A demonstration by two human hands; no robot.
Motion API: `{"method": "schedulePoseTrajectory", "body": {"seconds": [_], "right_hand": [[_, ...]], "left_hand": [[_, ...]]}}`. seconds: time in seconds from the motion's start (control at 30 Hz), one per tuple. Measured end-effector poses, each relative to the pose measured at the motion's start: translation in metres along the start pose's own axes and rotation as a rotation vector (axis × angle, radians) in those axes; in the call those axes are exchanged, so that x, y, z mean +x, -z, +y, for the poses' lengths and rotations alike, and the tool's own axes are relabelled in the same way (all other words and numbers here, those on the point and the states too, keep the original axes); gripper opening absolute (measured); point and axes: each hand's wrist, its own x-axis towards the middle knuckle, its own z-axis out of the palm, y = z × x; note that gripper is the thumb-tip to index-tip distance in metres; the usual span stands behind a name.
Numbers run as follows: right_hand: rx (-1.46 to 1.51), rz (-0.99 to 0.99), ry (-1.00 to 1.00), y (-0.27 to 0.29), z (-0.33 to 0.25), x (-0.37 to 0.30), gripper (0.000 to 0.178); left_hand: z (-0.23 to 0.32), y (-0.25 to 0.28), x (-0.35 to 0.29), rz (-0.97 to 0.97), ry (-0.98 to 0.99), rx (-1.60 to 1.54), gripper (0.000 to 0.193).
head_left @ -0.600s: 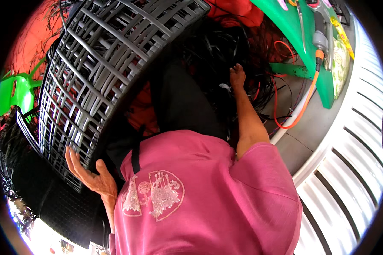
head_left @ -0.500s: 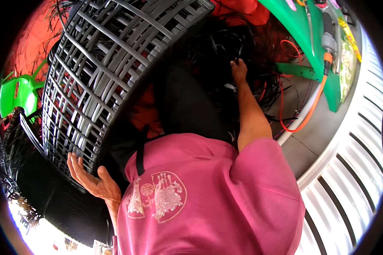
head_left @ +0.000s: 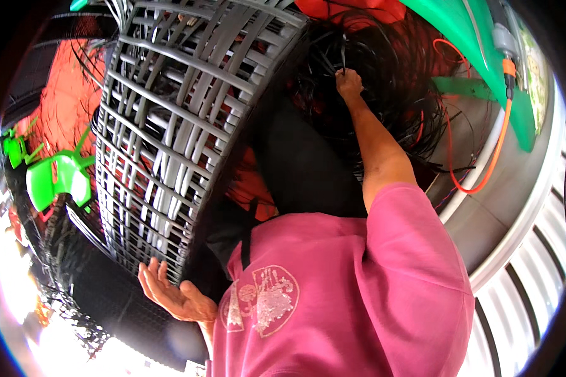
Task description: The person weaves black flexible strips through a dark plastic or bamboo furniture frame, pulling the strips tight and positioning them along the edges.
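A large curved piece of grey-black woven wicker (head_left: 181, 108), partly open lattice, leans in front of me on the left. At its lower end is my left hand (head_left: 177, 296), palm up with its fingers apart and nothing in it; whether it touches the weave I cannot tell. My right arm stretches forward to a tangled heap of thin black plastic strips (head_left: 399, 94). There my right hand (head_left: 349, 84) is closed around black strips (head_left: 342, 51), which rise from the fist. How many it holds is not clear.
Bright green chairs (head_left: 60, 179) stand at the left beside dark woven pieces (head_left: 100, 283). Red sheeting (head_left: 63, 94) lies on the floor. To the right are a green stand (head_left: 521, 116), an orange hose (head_left: 478, 190), a pale pipe (head_left: 468, 182) and a ribbed white metal panel (head_left: 516, 295).
My view has shifted, so the wicker and both hands sit differently in it. My right hand now pulls strips up out of the dark heap; the left stays open by the wicker's lower end.
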Motion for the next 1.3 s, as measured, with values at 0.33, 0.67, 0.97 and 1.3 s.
{"method": "schedulePoseTrajectory", "body": {"seconds": [0.33, 0.67, 0.97, 1.3], "right_hand": [[0.244, 0.155, 0.255, 0.059, 0.03, -0.038, 0.026], [0.719, -0.57, 0.619, 0.19, -0.099, -0.303, 0.043], [1.063, -1.216, 0.504, 0.262, -0.169, -0.363, 0.05], [1.744, -0.853, 0.98, 0.396, -0.214, -0.255, 0.047]], "left_hand": [[0.049, -0.017, 0.041, -0.549, -0.173, -0.344, 0.044], [0.083, -0.139, 0.024, -1.423, 0.563, -1.538, 0.07], [0.126, -0.047, 0.082, -1.46, 0.264, -1.694, 0.07], [0.06, 0.038, 0.047, -1.386, 0.345, -1.368, 0.032]]}}
